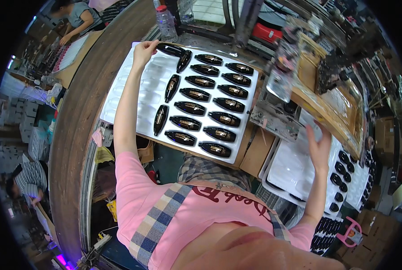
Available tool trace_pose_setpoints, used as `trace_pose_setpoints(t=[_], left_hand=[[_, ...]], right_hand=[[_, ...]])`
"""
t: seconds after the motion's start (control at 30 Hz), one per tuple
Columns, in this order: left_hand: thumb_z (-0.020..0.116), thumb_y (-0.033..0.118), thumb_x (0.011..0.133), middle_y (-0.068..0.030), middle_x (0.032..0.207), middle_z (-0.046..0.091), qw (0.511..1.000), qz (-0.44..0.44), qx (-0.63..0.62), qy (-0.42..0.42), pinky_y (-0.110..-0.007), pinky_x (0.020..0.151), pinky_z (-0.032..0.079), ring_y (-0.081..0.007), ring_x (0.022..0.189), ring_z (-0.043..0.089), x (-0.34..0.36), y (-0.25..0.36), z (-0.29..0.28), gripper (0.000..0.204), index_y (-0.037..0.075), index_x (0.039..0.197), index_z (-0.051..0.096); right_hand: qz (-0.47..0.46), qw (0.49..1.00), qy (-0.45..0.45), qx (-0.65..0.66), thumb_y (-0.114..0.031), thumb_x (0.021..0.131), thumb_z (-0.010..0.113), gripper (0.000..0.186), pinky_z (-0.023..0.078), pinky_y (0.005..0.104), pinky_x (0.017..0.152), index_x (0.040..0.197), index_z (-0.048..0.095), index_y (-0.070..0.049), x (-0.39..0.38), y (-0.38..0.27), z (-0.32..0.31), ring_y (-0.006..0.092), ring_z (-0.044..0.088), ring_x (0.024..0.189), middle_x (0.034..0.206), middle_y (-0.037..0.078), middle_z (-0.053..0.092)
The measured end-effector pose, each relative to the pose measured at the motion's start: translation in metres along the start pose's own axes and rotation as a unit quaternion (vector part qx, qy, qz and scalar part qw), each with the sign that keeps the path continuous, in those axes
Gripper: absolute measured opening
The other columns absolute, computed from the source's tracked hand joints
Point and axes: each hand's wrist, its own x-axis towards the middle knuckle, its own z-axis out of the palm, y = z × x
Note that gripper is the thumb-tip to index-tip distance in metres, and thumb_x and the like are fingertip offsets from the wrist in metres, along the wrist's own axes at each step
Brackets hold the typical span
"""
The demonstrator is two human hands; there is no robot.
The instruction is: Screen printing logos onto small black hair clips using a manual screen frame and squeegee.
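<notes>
A white moulded tray [151, 90] lies before me, with rows of glossy black bottle-shaped pieces [194, 94] bearing gold print on its middle and right. At the tray's far left, my left hand [146, 51] pinches the end of one black bottle-shaped piece [168, 48], which lies almost level beside another slanted piece [184, 61]. Empty hollows show in the tray's left part. My right hand [319, 146] is under the tilted wooden frame of the printing machine [329, 119], fingers apart and nothing visible in them. Its fingertips are partly blurred.
To the right, a second white tray [288, 166] and more black pieces [340, 168] lie below the frame. A clear jar with a red lid [166, 24] stands beyond the main tray. Cardboard boxes [372, 229] are at the lower right. Other people work at the far left.
</notes>
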Motion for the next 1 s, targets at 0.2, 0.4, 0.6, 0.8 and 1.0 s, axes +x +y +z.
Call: trace_pose_setpoints(t=[0.2, 0.4, 0.6, 0.8, 1.0], left_hand=[[0.062, 0.038, 0.076, -0.0052, 0.058, 0.057, 0.994, -0.084, 0.059, 0.022, -0.023, 0.049, 0.046, -0.0111, 0.051, 0.056, 0.039, -0.046, -0.002, 0.041, -0.001, 0.064, 0.061], [0.063, 0.046, 0.072, -0.0075, 0.057, 0.057, 0.982, -0.161, 0.099, -0.008, -0.026, 0.045, 0.048, -0.0147, 0.048, 0.056, 0.067, -0.064, 0.004, 0.05, -0.003, 0.062, 0.06], [0.059, 0.053, 0.073, -0.0078, 0.058, 0.055, 0.954, -0.187, 0.222, -0.078, -0.027, 0.042, 0.046, -0.0158, 0.047, 0.055, 0.074, -0.058, 0.005, 0.055, -0.001, 0.062, 0.057], [0.055, 0.053, 0.074, -0.017, 0.08, 0.063, 0.922, -0.127, 0.363, -0.041, -0.037, 0.066, 0.048, -0.0284, 0.072, 0.062, 0.077, -0.074, 0.016, 0.053, 0.001, 0.082, 0.065], [0.054, 0.05, 0.076, -0.0165, 0.084, 0.062, 0.908, -0.066, 0.405, 0.089, -0.041, 0.07, 0.046, -0.0311, 0.08, 0.06, 0.056, -0.051, 0.026, 0.047, 0.008, 0.093, 0.063]], right_hand=[[0.082, 0.99, 0.108, -0.048, -0.013, 0.083, 0.055, 0.029, 0.044, 0.0303, 0.073, 0.104, 0.049, 0.006, -0.051, 0.045, -0.042, 0.0254, 0.052, 0.091, 0.103, 0.018, 0.052], [0.222, 0.942, 0.106, -0.228, -0.027, 0.086, 0.05, 0.039, 0.045, 0.0348, 0.068, 0.111, 0.046, 0.002, -0.097, 0.09, -0.072, 0.0286, 0.055, 0.084, 0.112, 0.019, 0.046], [0.388, 0.841, -0.045, -0.373, -0.051, 0.083, 0.042, 0.058, 0.041, 0.0415, 0.082, 0.118, 0.046, -0.004, -0.13, 0.132, -0.079, 0.0357, 0.048, 0.104, 0.12, 0.02, 0.042], [0.388, 0.851, -0.047, -0.35, -0.048, 0.082, 0.045, 0.055, 0.04, 0.0422, 0.082, 0.113, 0.048, -0.003, -0.132, 0.133, -0.078, 0.0358, 0.048, 0.102, 0.115, 0.019, 0.046], [0.34, 0.891, -0.003, -0.3, -0.038, 0.087, 0.042, 0.043, 0.039, 0.0392, 0.083, 0.11, 0.049, -0.002, -0.156, 0.16, -0.086, 0.0358, 0.048, 0.099, 0.109, 0.019, 0.049]])
